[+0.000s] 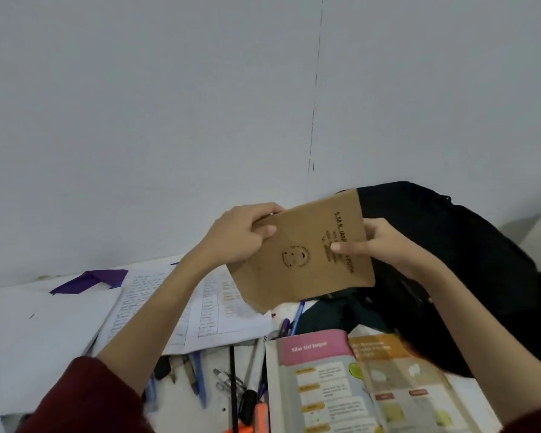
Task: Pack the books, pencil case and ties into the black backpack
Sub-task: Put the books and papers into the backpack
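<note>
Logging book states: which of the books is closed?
The brown-covered book, held up by both hands. The colourful textbook and the handwritten notebook lie open on the table.

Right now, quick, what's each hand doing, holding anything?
Left hand: grips the left end of the brown-covered book.
Right hand: grips the right edge of the same book, thumb on its cover.

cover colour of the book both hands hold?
Plain kraft brown book with black print; head view.

Brown book hides part of the backpack; textbook cut off below (print blurred)
</note>
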A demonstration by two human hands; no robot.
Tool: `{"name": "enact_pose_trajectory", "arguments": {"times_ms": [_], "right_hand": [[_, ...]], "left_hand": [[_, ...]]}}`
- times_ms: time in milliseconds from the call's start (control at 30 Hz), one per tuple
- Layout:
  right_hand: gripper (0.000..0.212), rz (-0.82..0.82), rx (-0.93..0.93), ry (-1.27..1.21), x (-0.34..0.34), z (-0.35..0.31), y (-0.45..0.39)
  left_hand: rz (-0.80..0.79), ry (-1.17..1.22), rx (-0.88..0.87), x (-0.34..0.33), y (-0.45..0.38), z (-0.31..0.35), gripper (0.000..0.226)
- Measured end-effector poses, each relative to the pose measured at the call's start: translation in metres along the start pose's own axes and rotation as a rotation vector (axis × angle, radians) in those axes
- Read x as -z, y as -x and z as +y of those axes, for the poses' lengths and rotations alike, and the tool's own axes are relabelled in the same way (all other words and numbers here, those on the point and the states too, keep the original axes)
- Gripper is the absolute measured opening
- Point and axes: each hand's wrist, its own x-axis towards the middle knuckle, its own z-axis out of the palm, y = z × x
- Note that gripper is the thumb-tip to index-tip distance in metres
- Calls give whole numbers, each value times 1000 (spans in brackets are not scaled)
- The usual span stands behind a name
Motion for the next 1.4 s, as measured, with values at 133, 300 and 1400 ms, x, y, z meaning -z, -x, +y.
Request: {"name": "enact_pose_trajectory", "arguments": {"times_ms": [133, 300, 1400], "right_hand": [[20, 17, 31, -53, 31, 2, 22], [10, 347, 30, -130, 110, 32, 54], [23, 315, -266, -1113, 239, 164, 33]], "left_hand": [[82, -8, -141, -16, -19, 40, 26], [448, 12, -281, -81, -37, 84, 22], [611, -293, 53, -128, -178, 240, 38]]}}
